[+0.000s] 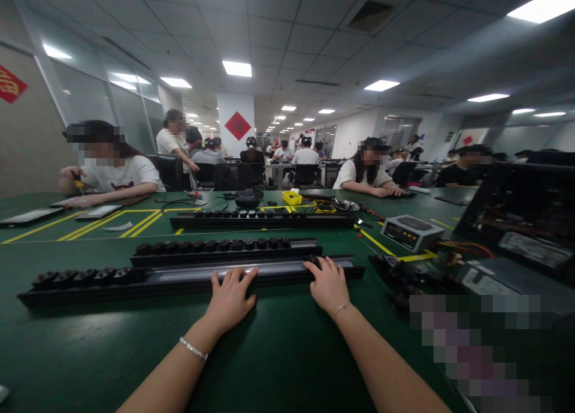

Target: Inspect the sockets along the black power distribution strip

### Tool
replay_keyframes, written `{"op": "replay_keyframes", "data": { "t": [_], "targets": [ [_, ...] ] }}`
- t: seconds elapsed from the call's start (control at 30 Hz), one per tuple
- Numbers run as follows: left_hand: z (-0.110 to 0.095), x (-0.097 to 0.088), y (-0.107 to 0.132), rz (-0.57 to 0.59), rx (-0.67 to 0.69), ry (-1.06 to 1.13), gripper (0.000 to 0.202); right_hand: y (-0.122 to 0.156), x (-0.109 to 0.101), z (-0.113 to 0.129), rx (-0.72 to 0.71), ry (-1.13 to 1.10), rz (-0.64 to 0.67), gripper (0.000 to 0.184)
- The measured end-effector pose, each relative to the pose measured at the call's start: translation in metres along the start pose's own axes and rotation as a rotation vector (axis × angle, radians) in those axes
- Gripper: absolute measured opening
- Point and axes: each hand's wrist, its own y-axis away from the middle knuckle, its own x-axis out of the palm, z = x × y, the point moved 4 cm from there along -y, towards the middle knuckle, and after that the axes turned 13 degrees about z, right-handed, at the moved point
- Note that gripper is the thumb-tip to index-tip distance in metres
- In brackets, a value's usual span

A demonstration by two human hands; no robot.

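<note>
A long black rail (pixel 135 284) lies across the green table in front of me, with several round black parts seated in its left end. My left hand (pixel 230 299) rests on the rail's middle, fingers stretched flat over its edge. My right hand (pixel 327 284) lies on the rail near its right end, fingers curled over a small dark part there. A second rail (pixel 224 249) with a row of round parts lies just behind, and a third rail (pixel 260 220) farther back.
A grey meter box (pixel 411 232) and a pile of dark parts (pixel 399 272) sit to my right, beside an open black case (pixel 523 218). A yellow bin (pixel 291 198) stands at the back. Other people work at the table's far side and at desks beyond.
</note>
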Motion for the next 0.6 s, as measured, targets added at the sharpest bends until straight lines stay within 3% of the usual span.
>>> {"op": "replay_keyframes", "data": {
  "t": [0.6],
  "targets": [
    [-0.0009, -0.0022, 0.0009, 0.030, -0.013, -0.003, 0.059, -0.0012, -0.0012, -0.0079, 0.047, -0.014, 0.020, 0.051]
  ]
}}
